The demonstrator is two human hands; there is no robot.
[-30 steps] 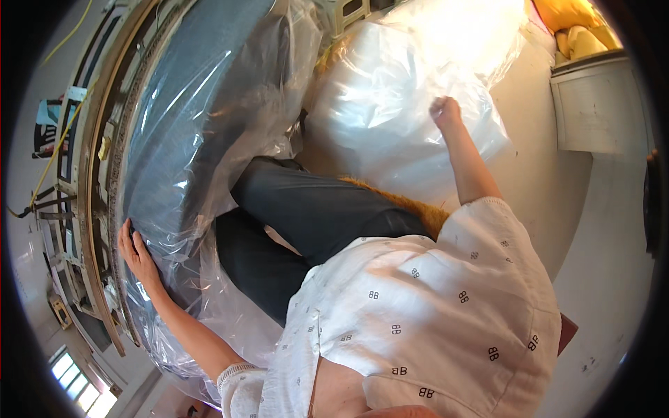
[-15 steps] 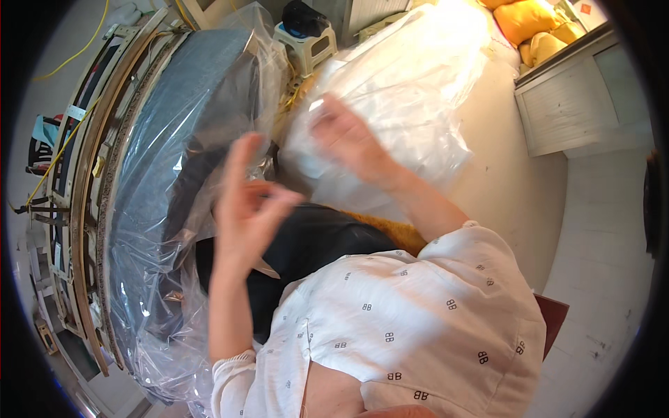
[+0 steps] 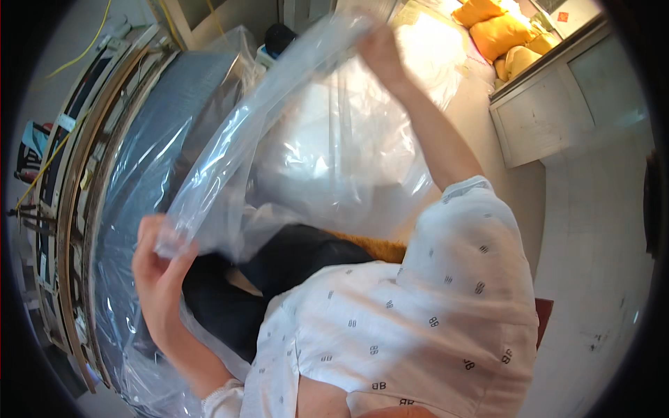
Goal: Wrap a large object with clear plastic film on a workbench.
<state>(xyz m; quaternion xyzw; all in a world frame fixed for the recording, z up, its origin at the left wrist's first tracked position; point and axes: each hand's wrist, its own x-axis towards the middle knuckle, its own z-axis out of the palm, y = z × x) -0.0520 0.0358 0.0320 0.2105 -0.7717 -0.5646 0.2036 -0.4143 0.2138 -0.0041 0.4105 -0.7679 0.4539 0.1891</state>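
Note:
A clear plastic sheet (image 3: 230, 143) is stretched at a slant between my two hands, its near edge gathered into a band. My left hand (image 3: 162, 261), low on the left, is closed on one end, thumb and fingers pinching it. Higher up and farther off, my right hand (image 3: 382, 52) grips the other end; its fingers are partly hidden. More of the loose plastic hangs down over my dark-trousered legs and spreads toward the bright area beyond. Along my left side lies a long frame with dark blue-grey cloth (image 3: 157, 146) under clear film.
Wooden rails (image 3: 78, 230) with a yellow cord run along the frame's far left side. A stool bearing a dark object (image 3: 279, 38) stands behind the sheet. Orange-yellow cushions (image 3: 496, 40) lie at the far right, near a pale cabinet (image 3: 543, 115).
Both hands were blurred and closer together over the frame and plastic. They have moved apart, left hand down and leftward, right hand up and away, and the plastic sheet is now lifted between them.

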